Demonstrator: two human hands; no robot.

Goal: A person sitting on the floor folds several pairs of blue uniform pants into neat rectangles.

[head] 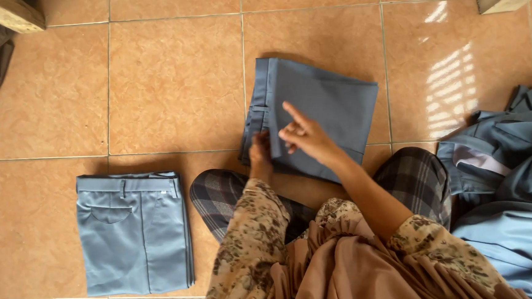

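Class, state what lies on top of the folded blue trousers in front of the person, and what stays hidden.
On the folded trousers rest the right hand and the left hand at the near edge. The cloth beneath the hands and the inner layers are covered.

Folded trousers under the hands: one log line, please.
left hand: on folded trousers waistband edge | right hand: flat on top | floor: second folded pair

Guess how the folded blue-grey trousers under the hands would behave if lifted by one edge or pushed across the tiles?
Probably floppy: the folded trousers are thin woven cloth, so lifting one edge would likely let the layers sag open. Likely light for their size. Pushed on the glossy floor tiles, they would probably slide or bunch, not roll. The left hand grips their near edge; the right hand hovers above.
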